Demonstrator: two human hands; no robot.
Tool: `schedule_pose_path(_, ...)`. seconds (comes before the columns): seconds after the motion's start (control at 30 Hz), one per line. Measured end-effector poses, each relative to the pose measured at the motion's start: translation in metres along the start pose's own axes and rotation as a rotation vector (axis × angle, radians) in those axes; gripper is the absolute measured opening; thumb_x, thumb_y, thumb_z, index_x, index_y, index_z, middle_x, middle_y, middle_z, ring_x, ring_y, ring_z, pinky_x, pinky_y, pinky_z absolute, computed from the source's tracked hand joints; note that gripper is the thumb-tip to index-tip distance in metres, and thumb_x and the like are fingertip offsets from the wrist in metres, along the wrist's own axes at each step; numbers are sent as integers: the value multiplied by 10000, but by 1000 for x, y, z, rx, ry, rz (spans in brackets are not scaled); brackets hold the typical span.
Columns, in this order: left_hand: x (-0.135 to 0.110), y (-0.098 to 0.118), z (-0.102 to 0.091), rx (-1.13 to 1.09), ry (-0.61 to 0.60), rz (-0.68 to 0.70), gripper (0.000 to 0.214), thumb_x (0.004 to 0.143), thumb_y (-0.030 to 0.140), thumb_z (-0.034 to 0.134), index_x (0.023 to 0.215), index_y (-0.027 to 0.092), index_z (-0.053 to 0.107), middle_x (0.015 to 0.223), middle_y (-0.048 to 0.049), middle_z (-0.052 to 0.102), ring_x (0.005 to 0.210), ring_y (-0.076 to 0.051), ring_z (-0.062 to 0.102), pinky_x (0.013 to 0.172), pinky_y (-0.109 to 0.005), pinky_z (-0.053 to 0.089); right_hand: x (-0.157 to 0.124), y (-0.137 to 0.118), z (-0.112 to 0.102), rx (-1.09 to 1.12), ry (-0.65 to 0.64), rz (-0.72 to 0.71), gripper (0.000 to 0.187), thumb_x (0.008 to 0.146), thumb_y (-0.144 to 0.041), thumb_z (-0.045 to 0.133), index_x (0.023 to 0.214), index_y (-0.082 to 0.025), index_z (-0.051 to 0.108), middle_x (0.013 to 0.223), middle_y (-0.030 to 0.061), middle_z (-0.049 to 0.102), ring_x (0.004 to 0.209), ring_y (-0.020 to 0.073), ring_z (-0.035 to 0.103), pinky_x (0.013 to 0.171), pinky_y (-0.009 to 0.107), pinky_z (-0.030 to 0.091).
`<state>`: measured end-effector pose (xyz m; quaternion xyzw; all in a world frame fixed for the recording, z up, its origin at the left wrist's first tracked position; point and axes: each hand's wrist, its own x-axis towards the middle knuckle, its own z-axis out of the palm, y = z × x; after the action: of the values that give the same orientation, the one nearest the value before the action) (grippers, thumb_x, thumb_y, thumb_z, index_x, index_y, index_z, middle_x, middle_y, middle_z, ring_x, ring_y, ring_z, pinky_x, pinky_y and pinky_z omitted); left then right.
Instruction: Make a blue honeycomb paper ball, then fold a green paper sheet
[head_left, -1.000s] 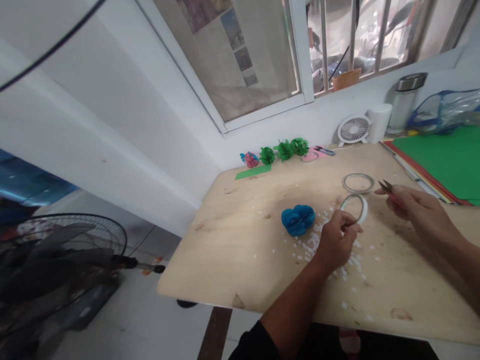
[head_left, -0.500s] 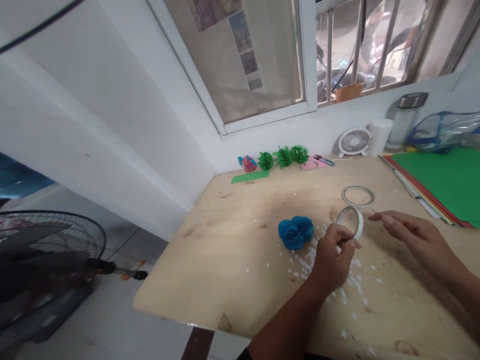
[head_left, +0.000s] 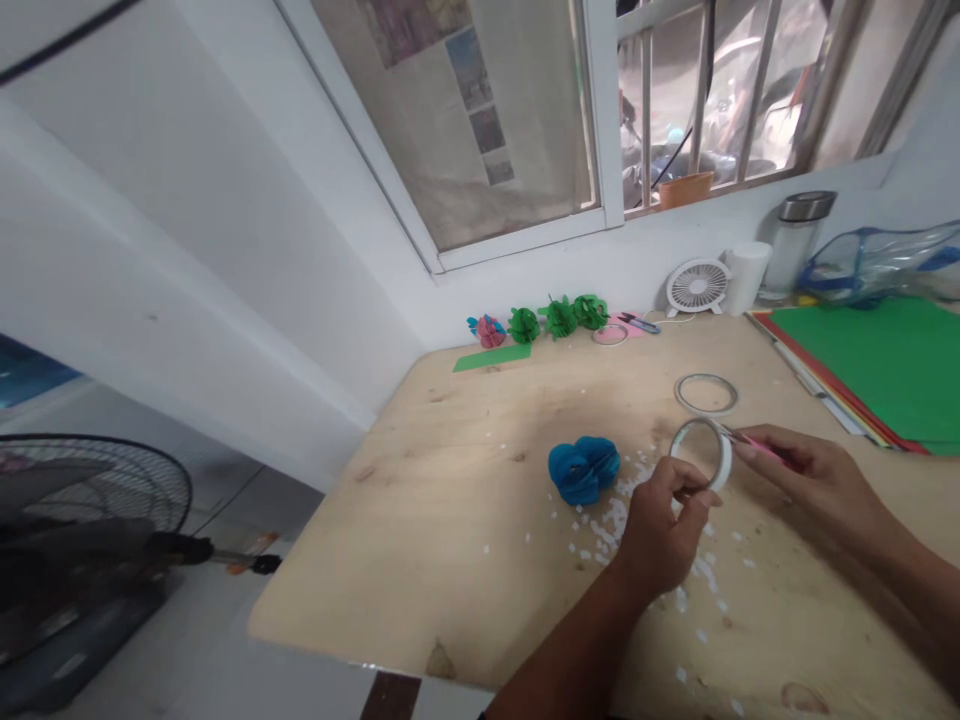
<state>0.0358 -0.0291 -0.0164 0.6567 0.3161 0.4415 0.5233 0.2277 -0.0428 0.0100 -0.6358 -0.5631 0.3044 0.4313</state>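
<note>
Left hand (head_left: 660,535) pinches tape roll (head_left: 721,465), right hand (head_left: 814,480) closed on pink snips (head_left: 754,445) at its rim; cut apparently not yet made, blue paper ball (head_left: 583,470) waiting beside.

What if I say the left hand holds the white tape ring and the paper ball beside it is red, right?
Not quite: the head view shows the paper ball is blue, not red. The left hand does hold the white tape ring, with the ball beside it.
</note>
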Motion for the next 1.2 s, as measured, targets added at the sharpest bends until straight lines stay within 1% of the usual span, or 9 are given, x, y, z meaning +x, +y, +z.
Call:
schedule_pose_path(0.13,0,-1,0,8,-12,7,63,840,238,593,838,188,556,785,-26,651,781,-176,640,783,-314,490,0,-4,-2,22,-1,-19,479,723,-626,698,888,-179,749,953,95,765,935,318,687,827,377,518)
schedule_pose_path(0.27,0,-1,0,-7,-18,1,53,847,227,587,853,183,560,792,-34,666,772,-169,649,773,-302,502,0,-1,-1,-3,15,-60,476,741,-640,678,896,-196,752,937,85,766,925,314,696,822,390,532)
schedule_pose_path(0.4,-1,-1,-1,-19,-22,-10,63,851,235,591,858,180,560,813,-41,676,771,-167,653,776,-301,507,0,6,-1,-33,34,-100,484,776,-663,640,908,-213,761,877,62,759,891,298,697,777,386,546)
schedule_pose_path(0.53,0,-3,-1,6,-12,-12,59,827,228,601,831,183,563,801,-36,665,764,-169,643,766,-301,501,-1,4,-1,-50,39,-125,486,782,-662,649,907,-206,764,846,65,756,837,283,690,735,370,542)
schedule_pose_path(0.67,0,-3,-1,4,-22,-30,47,834,217,595,851,183,568,805,-41,684,788,-178,659,779,-308,509,-2,0,-1,-40,54,-124,480,768,-661,671,893,-207,765,855,70,759,818,279,689,730,365,538)
schedule_pose_path(0.77,-1,-2,-1,0,-33,-28,46,843,218,589,859,182,566,814,-41,685,787,-175,662,782,-305,509,-3,1,-1,-42,59,-124,473,771,-659,667,882,-209,765,851,69,757,810,277,684,727,357,534)
schedule_pose_path(0.97,0,0,0,1,-23,-26,23,825,199,574,833,185,557,786,-26,651,770,-166,636,766,-293,483,-4,4,-1,-57,54,-102,398,795,-580,677,900,-205,765,855,58,758,855,282,682,745,322,520)
schedule_pose_path(1.1,0,-2,0,11,1,-30,49,800,197,598,817,184,554,760,-13,631,745,-158,612,753,-286,478,-3,-4,-1,-47,92,-91,434,775,-612,659,839,-195,762,843,72,759,839,287,694,725,323,535)
schedule_pose_path(1.2,0,-2,0,16,2,-39,56,796,216,613,814,183,572,730,-5,620,734,-154,600,745,-278,477,-3,-7,-2,-32,93,-88,445,764,-626,661,807,-194,760,861,82,764,841,290,698,725,328,540)
